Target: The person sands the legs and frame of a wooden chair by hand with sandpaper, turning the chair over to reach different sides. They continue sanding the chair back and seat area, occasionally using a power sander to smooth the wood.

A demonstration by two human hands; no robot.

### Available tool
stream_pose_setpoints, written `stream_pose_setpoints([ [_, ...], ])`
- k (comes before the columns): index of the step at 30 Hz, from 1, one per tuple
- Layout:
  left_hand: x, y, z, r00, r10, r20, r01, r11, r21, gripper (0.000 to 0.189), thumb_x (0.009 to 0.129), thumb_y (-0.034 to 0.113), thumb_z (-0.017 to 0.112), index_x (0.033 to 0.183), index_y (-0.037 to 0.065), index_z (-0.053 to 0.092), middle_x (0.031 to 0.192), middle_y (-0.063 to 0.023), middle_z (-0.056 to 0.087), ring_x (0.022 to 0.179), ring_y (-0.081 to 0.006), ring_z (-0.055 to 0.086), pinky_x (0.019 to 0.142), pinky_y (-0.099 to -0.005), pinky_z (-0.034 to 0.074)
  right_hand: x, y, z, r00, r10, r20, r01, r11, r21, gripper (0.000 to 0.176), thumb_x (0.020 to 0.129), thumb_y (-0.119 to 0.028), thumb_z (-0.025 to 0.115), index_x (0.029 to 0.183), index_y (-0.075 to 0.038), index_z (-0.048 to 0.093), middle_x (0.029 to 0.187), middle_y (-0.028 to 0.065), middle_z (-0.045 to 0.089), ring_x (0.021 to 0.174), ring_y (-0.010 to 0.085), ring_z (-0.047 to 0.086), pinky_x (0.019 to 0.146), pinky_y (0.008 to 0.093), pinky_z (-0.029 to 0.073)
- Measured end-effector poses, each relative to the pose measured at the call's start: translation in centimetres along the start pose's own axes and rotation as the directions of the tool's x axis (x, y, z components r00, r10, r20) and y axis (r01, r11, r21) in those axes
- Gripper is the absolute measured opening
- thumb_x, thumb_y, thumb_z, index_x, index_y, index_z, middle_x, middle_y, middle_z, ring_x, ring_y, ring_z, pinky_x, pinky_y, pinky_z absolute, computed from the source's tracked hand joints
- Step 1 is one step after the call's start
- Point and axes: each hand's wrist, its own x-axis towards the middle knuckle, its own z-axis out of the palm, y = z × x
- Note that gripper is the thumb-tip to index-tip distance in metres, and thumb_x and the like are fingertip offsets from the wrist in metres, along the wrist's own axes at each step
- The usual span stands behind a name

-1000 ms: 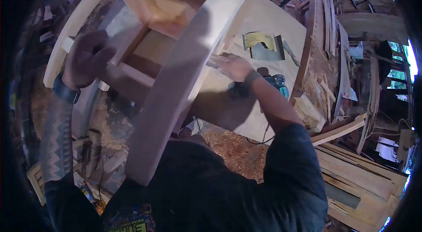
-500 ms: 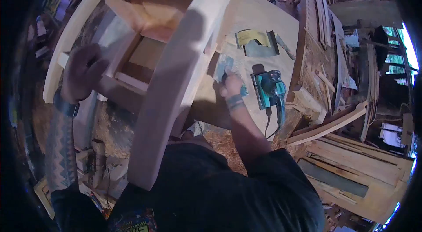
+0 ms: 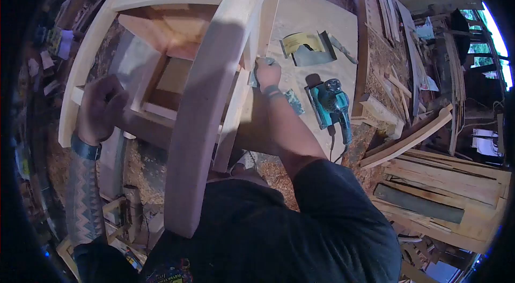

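A pale wooden chair frame [image 3: 214,74] with curved arms stands before me, tilted across the view. My left hand [image 3: 102,109] is at its left side, in shadow, fingers curled at a cross rail; the exact contact is hard to see. My right hand [image 3: 268,75] is closed beside the inner side of the right arm, low against the wood. A small blue-grey piece of sandpaper [image 3: 252,79] shows at its fingers. Just behind that wrist lies a teal, patterned sheet [image 3: 293,102] on the board.
To the right, a teal electric sander [image 3: 330,103] with a cord rests on the pale board [image 3: 300,9]. Torn yellow-backed sandpaper [image 3: 306,47] lies above it. Timber strips [image 3: 370,9], a curved wooden piece [image 3: 410,141] and a slatted panel [image 3: 445,192] are farther right, amid shavings.
My right hand has moved up and left from the teal sheet to the chair frame, taking a small piece along. The left hand stays at the left side, fingers more curled.
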Motion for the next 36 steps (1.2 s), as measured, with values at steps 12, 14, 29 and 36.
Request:
stream_pose_setpoints([
  [12,0.0,0.1,-0.5,1.000,0.027,0.013,-0.028,0.999,0.035,0.025,0.085,0.016,0.072,0.075,0.003,0.053,0.068,-0.0039,0.045,0.064,-0.0151,0.046,0.059,-0.0335,0.037,-1.9,-3.2,-0.8,0.978,-0.188,-0.088,0.162,0.957,-0.240,0.031,0.083,-0.027,0.076,0.086,0.004,0.072,0.085,0.0272,0.073,0.082,0.0435,0.073,0.078,0.0485,0.056],
  [14,-0.1,-0.1,-0.5,1.000,0.026,0.002,-0.026,0.999,0.047,0.025,0.086,0.017,0.071,0.075,0.003,0.053,0.068,-0.0044,0.045,0.063,-0.0160,0.045,0.059,-0.0338,0.036,-2.4,-3.2,-0.9,0.976,-0.199,-0.089,0.172,0.953,-0.249,0.030,0.083,-0.026,0.076,0.087,0.003,0.072,0.085,0.0271,0.073,0.082,0.0435,0.073,0.079,0.0487,0.056],
  [29,-0.2,0.2,-0.2,0.996,0.089,0.003,-0.089,0.989,0.114,0.023,0.084,0.015,0.071,0.074,0.002,0.054,0.066,-0.0072,0.045,0.062,-0.0205,0.045,0.059,-0.0372,0.036,-1.7,-3.6,-0.3,0.986,-0.145,-0.081,0.114,0.947,-0.301,0.031,0.089,-0.028,0.074,0.089,0.003,0.068,0.086,0.0272,0.071,0.085,0.0425,0.072,0.077,0.0515,0.054],
  [36,0.4,0.7,-0.4,0.996,0.087,-0.007,-0.086,0.991,0.102,0.025,0.084,0.019,0.072,0.075,0.003,0.055,0.067,-0.0074,0.046,0.062,-0.0179,0.046,0.059,-0.0356,0.037,-2.3,-3.2,-0.6,0.981,-0.176,-0.081,0.154,0.962,-0.224,0.031,0.088,-0.028,0.077,0.090,0.002,0.069,0.086,0.0252,0.073,0.085,0.0415,0.072,0.078,0.0492,0.055],
])
